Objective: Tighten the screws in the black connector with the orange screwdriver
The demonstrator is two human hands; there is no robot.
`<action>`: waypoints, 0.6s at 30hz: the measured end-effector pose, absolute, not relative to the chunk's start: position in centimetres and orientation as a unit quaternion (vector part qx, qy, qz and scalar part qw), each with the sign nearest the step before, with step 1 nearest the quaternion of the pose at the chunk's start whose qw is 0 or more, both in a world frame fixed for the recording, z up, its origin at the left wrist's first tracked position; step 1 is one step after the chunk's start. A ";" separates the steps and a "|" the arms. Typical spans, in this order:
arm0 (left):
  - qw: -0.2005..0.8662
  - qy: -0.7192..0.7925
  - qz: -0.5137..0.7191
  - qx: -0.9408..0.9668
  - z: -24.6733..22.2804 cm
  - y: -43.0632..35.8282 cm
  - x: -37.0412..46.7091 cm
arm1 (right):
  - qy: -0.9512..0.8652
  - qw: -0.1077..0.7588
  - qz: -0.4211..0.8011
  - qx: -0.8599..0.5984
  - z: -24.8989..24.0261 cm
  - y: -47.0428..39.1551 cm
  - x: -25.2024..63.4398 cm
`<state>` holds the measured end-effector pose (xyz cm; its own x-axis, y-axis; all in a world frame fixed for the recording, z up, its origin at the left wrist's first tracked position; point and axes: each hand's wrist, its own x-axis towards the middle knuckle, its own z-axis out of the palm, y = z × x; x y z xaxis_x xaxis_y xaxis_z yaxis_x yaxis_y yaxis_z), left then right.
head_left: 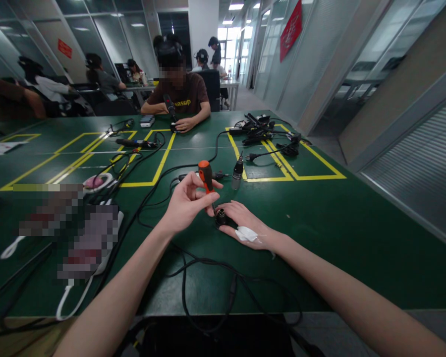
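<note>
My left hand is closed around an orange-and-black screwdriver. Its handle points up and its shaft slants down toward a small black round part with a metal collar on top. Whether the tip touches that part, I cannot tell. My right hand, with a white patch on its back, rests on the table with thumb and fingers around the black part. Just beyond stands a black tool piece with a clear lower section and a thin upright tip. Behind my left fingers lies a black pen-like tool, partly hidden.
Black cables loop across the green table below my hands. A pile of black tools and plugs lies at the back right. Blurred phone-like devices lie at left. Across the table a person handles a dark tool.
</note>
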<state>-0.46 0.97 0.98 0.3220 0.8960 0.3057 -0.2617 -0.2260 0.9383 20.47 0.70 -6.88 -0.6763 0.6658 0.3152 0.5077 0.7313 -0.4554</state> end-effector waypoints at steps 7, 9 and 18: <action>0.516 0.268 0.515 0.630 1.3 0.5 0.2 | -0.892 0.241 0.174 -0.340 -7.1 0.8 20.3; 0.493 0.264 0.509 0.655 1.5 0.3 0.2 | -0.891 0.240 0.181 -0.339 -7.0 0.7 20.3; 0.268 0.301 0.479 0.780 1.8 0.7 -0.8 | -0.896 0.237 0.166 -0.336 -7.3 0.8 20.2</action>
<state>-0.81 0.71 1.85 0.3598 0.7271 0.5847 0.2130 -0.6741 0.7073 20.24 0.82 -7.27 -0.6609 0.6817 0.3139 0.5241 0.7186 -0.4571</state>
